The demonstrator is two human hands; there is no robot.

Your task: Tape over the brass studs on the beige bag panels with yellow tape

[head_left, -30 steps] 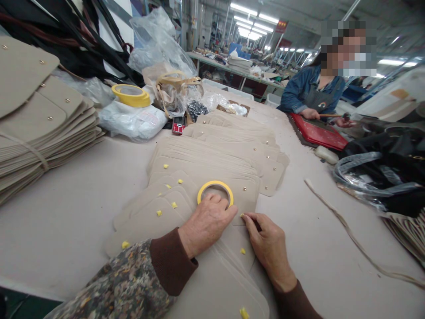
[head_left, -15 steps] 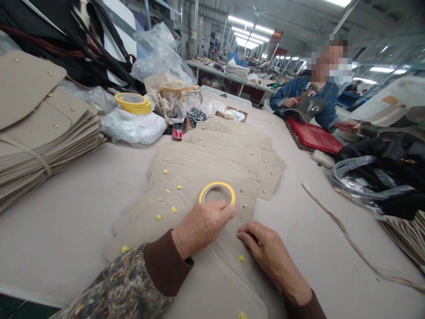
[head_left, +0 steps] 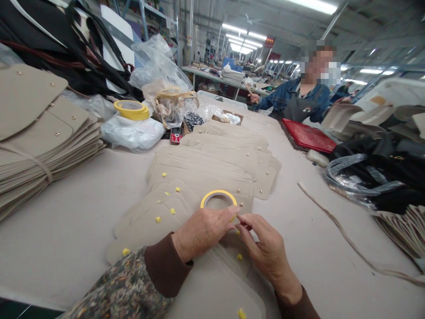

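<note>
My left hand (head_left: 204, 230) is closed around the near edge of a roll of yellow tape (head_left: 218, 193), which stands tilted above the beige panels. Close against its fingertips, my right hand (head_left: 267, 248) pinches with thumb and forefinger, and a small bit of yellow tape (head_left: 237, 232) shows at the tips. Under both hands lie overlapping beige panels (head_left: 229, 283) with rounded corners. Small yellow tape pieces (head_left: 158, 219) dot several of them. Beyond the roll, more panels (head_left: 202, 164) are fanned out, with metal studs along their right side.
A tied stack of beige panels (head_left: 36, 133) stands at left. Behind it are a second yellow tape roll (head_left: 131, 115), plastic bags and a red phone (head_left: 175, 135). At right lie a cord (head_left: 335, 221) and black bags (head_left: 372, 168). A co-worker (head_left: 292, 102) is across the table by a red board (head_left: 308, 135).
My right hand has lifted from the panel up to my left fingertips at the tape. The roll has shifted slightly in view. The co-worker's arm has swung out to the left.
</note>
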